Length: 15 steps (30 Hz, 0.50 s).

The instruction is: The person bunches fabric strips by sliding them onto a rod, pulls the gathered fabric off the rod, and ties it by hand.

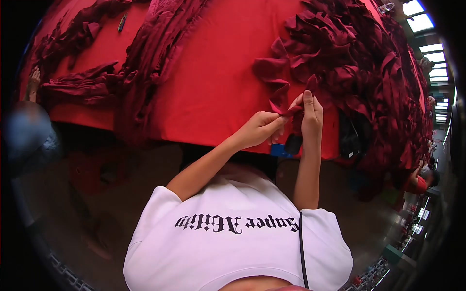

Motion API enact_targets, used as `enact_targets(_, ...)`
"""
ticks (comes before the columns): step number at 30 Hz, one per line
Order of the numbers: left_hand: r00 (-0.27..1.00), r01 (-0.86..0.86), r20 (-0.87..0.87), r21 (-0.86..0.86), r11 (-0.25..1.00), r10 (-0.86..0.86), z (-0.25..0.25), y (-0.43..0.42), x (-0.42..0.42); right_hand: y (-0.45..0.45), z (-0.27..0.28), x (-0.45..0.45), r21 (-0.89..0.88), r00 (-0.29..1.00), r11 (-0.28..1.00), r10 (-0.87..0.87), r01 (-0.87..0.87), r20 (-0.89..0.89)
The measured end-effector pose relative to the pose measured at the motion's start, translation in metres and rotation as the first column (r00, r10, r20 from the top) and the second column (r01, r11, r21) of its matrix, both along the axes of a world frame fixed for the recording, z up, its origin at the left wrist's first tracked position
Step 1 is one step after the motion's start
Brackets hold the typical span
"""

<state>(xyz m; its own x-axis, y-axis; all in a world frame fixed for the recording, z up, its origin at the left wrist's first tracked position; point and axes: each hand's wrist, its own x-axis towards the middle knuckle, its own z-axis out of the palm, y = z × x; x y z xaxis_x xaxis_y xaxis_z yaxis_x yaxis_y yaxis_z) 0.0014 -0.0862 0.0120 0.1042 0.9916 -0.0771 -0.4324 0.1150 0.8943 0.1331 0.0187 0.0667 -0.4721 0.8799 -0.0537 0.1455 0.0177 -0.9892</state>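
A strip of dark red cloth [279, 97] runs from the pile at the right of the table to my two hands. My left hand [264, 128] is closed, pinching the strip between thumb and fingers. Just right of it, my right hand [310, 112] is also closed on the cloth, thumb up, with a folded tip of it rising above the fingers. Between the hands a short length is stretched. Beyond my right hand lies the large heap of dark red cloth [340, 53], loosely curled and twisted.
The red-covered table [204, 87] carries a long gathered bundle of dark red cloth [150, 53] at left. A small yellow-and-black tool [122, 23] lies farther back. A blue object [280, 150] and a black object [350, 138] sit by the front edge. Another person's hand [34, 81] rests at far left.
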Motion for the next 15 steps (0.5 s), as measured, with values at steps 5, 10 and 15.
enact_targets(5,0.999,-0.017,0.037,0.019,1.000,0.016,-0.003,0.001,0.000,-0.009,-0.008,0.011,0.037,0.998,0.998,-0.047,0.046,0.046)
enact_targets(10,1.000,-0.005,0.000,0.035,0.999,0.005,-0.003,0.001,0.000,0.003,0.010,-0.008,-0.005,1.000,1.000,0.004,-0.004,0.000)
enact_targets(15,0.999,-0.039,0.022,0.050,0.998,0.038,0.001,-0.002,0.001,-0.015,-0.015,0.012,0.097,0.998,0.993,-0.069,0.069,0.003)
